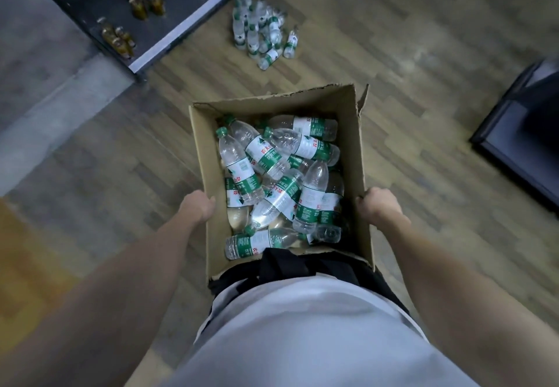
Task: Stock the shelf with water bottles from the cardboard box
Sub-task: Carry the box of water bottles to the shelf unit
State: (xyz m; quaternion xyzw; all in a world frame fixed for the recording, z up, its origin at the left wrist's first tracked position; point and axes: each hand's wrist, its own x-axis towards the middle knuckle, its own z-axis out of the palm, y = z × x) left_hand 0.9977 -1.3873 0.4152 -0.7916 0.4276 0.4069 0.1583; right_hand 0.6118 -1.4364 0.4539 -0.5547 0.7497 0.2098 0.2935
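Head cam, looking straight down: open cardboard box (361,157) held against the waist, long axis running away from the body toward the dark shelf (169,23) at upper left. Left hand (202,207) curled round the left wall, right hand (379,206) gripping the right wall. Inside, water bottles (273,175) lying jumbled, green caps pointing every which way. More water bottles on the floor (260,30) just beside the shelf's corner, some upright, some tipped over. Amber bottles (142,5) standing on the shelf. Wood-look floor (423,54) all round.
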